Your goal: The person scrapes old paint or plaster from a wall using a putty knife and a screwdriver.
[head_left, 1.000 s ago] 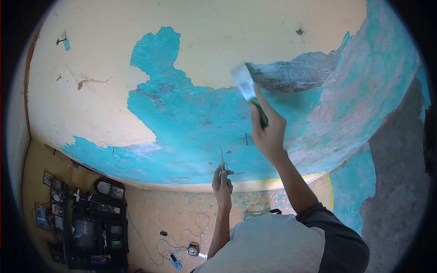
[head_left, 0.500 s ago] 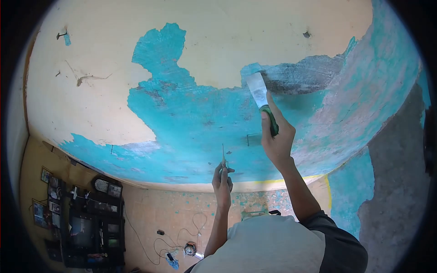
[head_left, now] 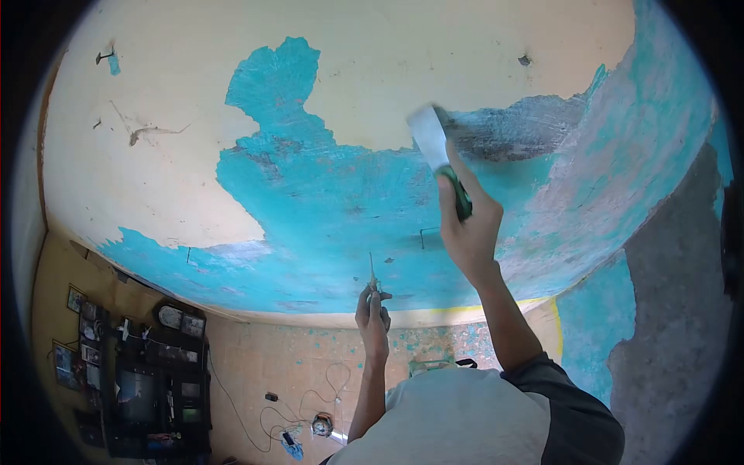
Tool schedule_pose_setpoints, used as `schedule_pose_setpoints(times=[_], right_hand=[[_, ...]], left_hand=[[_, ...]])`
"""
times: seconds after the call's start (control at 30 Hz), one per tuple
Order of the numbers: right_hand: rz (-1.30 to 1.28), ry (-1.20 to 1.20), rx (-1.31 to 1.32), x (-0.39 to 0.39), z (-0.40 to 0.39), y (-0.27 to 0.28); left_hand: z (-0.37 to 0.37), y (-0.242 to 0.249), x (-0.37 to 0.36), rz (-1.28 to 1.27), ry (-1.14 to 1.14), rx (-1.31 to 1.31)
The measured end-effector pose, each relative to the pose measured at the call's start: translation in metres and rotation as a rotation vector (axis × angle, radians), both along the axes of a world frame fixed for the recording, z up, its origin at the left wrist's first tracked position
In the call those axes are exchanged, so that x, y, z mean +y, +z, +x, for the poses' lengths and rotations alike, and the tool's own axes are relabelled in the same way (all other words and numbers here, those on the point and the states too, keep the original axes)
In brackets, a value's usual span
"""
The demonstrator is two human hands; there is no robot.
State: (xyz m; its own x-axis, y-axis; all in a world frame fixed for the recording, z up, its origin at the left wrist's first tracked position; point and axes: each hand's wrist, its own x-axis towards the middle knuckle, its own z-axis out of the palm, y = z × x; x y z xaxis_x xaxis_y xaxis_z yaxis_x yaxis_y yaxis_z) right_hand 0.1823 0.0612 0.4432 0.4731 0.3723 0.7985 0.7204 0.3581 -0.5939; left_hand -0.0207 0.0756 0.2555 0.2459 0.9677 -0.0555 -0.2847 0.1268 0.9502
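Observation:
My right hand [head_left: 474, 232] is closed round the green handle of a putty knife [head_left: 429, 138], its wide metal blade pointing up and slightly left. The blade's end overlaps the cream paint [head_left: 372, 77] at the ragged edge where the turquoise layer [head_left: 333, 201] is bare. A dark grey patch [head_left: 511, 130] lies just right of the blade. Lower down, my left hand [head_left: 373, 322] is closed on a small tool with a thin upright rod [head_left: 371, 267]. Fingers hide most of that tool's body.
Bent metal hooks [head_left: 422, 238] stick out of the wall. Turquoise flakes [head_left: 395, 341] are scattered over the tiled floor [head_left: 240, 364]. Cables and a round device [head_left: 322, 424] lie there too. A dark cabinet [head_left: 155, 380] with a television stands at lower left.
The putty knife's blade has moved a little left and up, onto the cream paint, and its end is blurred. My left hand and its tool have shifted slightly left.

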Motion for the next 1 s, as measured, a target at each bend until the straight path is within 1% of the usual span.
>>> schedule_pose_setpoints(times=[0.07, 0.17, 0.27, 0.3, 0.33, 0.37, 0.43, 0.5, 0.6, 0.67, 0.73, 0.83, 0.9, 0.93, 1.0], right_hand=[[-0.007, 0.056, 0.050, 0.007, -0.005, 0.026], [0.023, 0.039, 0.011, 0.009, -0.012, 0.031], [-0.011, 0.031, 0.064, -0.001, -0.007, -0.009], [-0.010, 0.035, 0.056, -0.003, -0.008, -0.013], [0.003, 0.047, 0.115, -0.005, -0.011, -0.016], [0.013, 0.058, 0.179, -0.005, -0.013, -0.018], [0.020, 0.063, 0.166, -0.002, -0.017, -0.006], [-0.041, 0.063, 0.198, -0.002, -0.021, 0.001], [0.001, 0.048, 0.110, -0.005, -0.014, -0.012], [0.011, 0.055, 0.122, -0.003, -0.011, -0.018], [0.007, 0.061, 0.137, -0.002, -0.010, -0.011], [0.000, 0.072, 0.091, 0.012, -0.012, 0.013], [0.049, 0.089, 0.079, 0.015, -0.017, 0.022], [0.002, 0.061, 0.054, 0.011, -0.016, 0.018], [0.022, 0.067, 0.094, 0.005, -0.016, -0.005]], left_hand=[[-0.001, 0.005, 0.000, 0.014, -0.004, 0.005], [-0.002, 0.008, 0.000, 0.021, 0.002, -0.004], [-0.004, 0.006, 0.002, 0.000, 0.023, -0.017], [-0.003, 0.005, 0.002, -0.017, 0.036, -0.011], [-0.002, 0.004, 0.003, -0.017, 0.044, -0.018], [-0.004, 0.002, 0.002, -0.012, 0.046, -0.021], [-0.007, 0.000, 0.000, -0.010, 0.044, -0.016], [-0.007, 0.000, 0.001, 0.019, 0.017, -0.015], [-0.008, -0.001, 0.003, 0.008, 0.021, -0.032], [-0.008, 0.001, 0.005, 0.017, 0.020, -0.021], [-0.007, 0.002, 0.003, 0.010, 0.019, -0.009], [-0.008, 0.004, 0.002, -0.001, 0.014, 0.001], [-0.008, 0.003, 0.000, 0.018, 0.011, -0.016], [-0.008, 0.003, -0.001, 0.021, 0.008, -0.014], [-0.010, 0.001, -0.002, 0.028, 0.033, -0.018]])
